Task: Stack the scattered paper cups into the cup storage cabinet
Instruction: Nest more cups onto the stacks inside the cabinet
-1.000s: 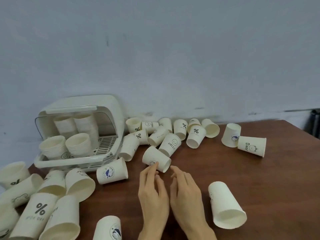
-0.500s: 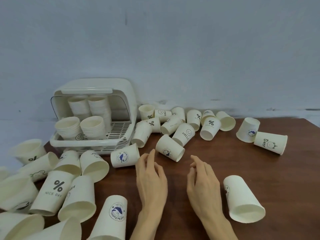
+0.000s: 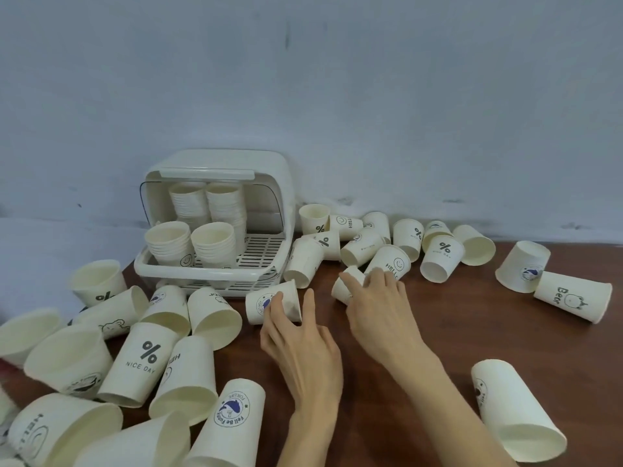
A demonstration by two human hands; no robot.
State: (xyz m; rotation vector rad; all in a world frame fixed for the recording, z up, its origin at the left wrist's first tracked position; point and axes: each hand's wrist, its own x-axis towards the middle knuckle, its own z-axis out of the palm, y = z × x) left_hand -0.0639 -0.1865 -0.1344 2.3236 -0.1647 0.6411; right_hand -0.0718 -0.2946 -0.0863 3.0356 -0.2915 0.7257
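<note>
Cream paper cups lie scattered over a brown table [image 3: 455, 335]. The white cup storage cabinet [image 3: 219, 163] stands open at the back left with several cup stacks [image 3: 209, 203] inside. My left hand [image 3: 300, 342] holds a blue-logo cup [image 3: 259, 306] lying on its side just in front of the cabinet, index finger on its wall and thumb by its rim. My right hand [image 3: 377, 305] lies over a small cup [image 3: 338, 291] to the right of it, fingers curled round it. That cup is mostly hidden under the hand.
A row of cups [image 3: 404, 237] lies along the wall behind my hands. A dense pile of cups [image 3: 141, 362] fills the near left, up to the table's left edge. Two cups [image 3: 569, 298] lie far right and one large cup [image 3: 509, 412] near right.
Both hands have reached forward from the bare table. The left now holds the blue-logo cup and the right covers the small cup. The view has shifted left and closer.
</note>
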